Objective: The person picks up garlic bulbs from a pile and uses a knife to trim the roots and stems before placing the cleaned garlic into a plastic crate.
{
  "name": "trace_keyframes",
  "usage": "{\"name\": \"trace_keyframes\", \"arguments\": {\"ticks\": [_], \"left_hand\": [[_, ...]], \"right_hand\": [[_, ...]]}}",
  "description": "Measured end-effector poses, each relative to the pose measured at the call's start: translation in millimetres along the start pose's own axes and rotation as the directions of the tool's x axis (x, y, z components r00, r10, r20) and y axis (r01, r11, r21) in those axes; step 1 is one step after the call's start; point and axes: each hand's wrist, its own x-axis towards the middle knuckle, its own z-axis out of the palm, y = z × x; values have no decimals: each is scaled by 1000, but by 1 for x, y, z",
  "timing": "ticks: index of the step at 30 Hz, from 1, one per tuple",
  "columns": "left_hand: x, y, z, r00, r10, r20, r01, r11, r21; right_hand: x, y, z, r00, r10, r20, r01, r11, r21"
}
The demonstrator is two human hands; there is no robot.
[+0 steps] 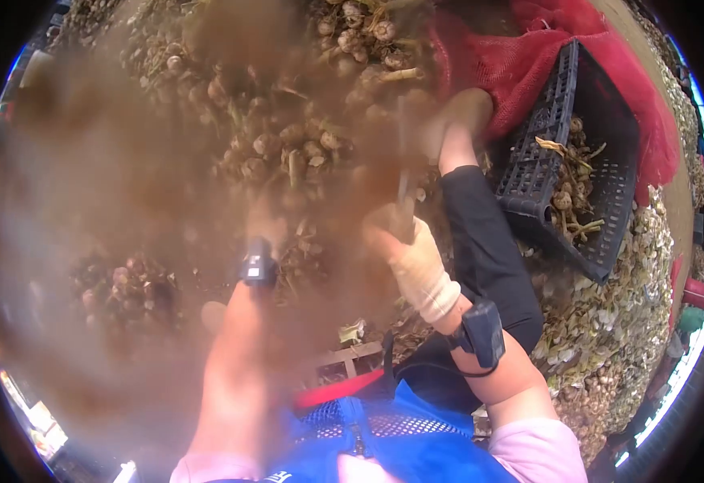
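Note:
My right hand (404,245), in a pale glove, is wrapped round the handle of a tool (404,169) that points up and away; its upper end is blurred by smears on the lens. My left hand (267,221) reaches forward over the heap of garlic bulbs (292,149). Brown haze hides its fingers, so what it touches cannot be made out. Dark devices are strapped to both wrists.
A tilted black crate (533,173) with some garlic and stalks in it stands at the right, against red netting (493,68). My bent leg (489,241) is beside it. Garlic skins (609,322) cover the ground at the lower right.

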Motion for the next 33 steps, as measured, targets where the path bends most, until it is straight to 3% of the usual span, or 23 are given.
{"name": "trace_keyframes", "arguments": {"ticks": [2, 3, 6, 10, 12, 14, 15, 18, 19, 23, 25, 28, 29, 32, 33], "left_hand": [[8, 19, 0, 989, -135, 62, 138, 989, -54], [14, -15, 22, 1000, -7, -7, 7, 1000, 5], [11, -8, 5, 993, -4, 122, 2, 1000, 13], [-14, -8, -5, 966, -164, 199, 164, 986, 13], [-22, -21, -5, 952, -110, 285, 176, 960, -218], [-34, -24, -11, 954, -3, 300, 183, 799, -573], [-45, -23, -12, 908, -104, 406, 363, 681, -636], [-51, -22, -31, 869, -19, 494, 460, 401, -793], [-51, -7, -39, 872, -39, 488, 463, 387, -797], [-41, -6, -35, 922, -43, 384, 306, 690, -656], [-43, 4, -38, 910, 0, 415, 340, 574, -745], [-47, 26, -51, 898, 56, 436, 368, 445, -816], [-48, 38, -59, 897, 72, 436, 371, 413, -832], [-58, 74, -92, 859, 180, 479, 403, 341, -850], [-59, 77, -97, 856, 139, 498, 436, 323, -840]], "right_hand": [[0, -5, -1, 1000, -9, 13, 9, 1000, 15], [1, -5, -3, 1000, -23, 1, 23, 999, 38], [3, -9, -10, 1000, -21, -9, 22, 998, 56], [-1, -14, -9, 1000, -2, -17, 3, 998, 67], [-5, -14, -7, 999, -36, -29, 38, 997, 67], [-7, -15, -12, 1000, -11, -20, 11, 1000, 17], [-7, -15, -14, 1000, 1, -16, -1, 1000, -8], [-7, -15, -12, 998, -65, -26, 65, 998, -14], [-7, -16, -14, 999, -39, -12, 39, 999, -17], [-8, -15, -15, 1000, -13, 5, 13, 1000, 12], [-8, -16, -12, 1000, 17, -6, -17, 999, 41], [0, -4, -14, 996, -60, 72, 74, 977, -199], [0, -1, -14, 962, -234, 140, 273, 825, -495], [-1, 12, -9, 935, -275, 222, 354, 736, -578], [-1, 13, -7, 926, -292, 240, 378, 696, -610]]}}
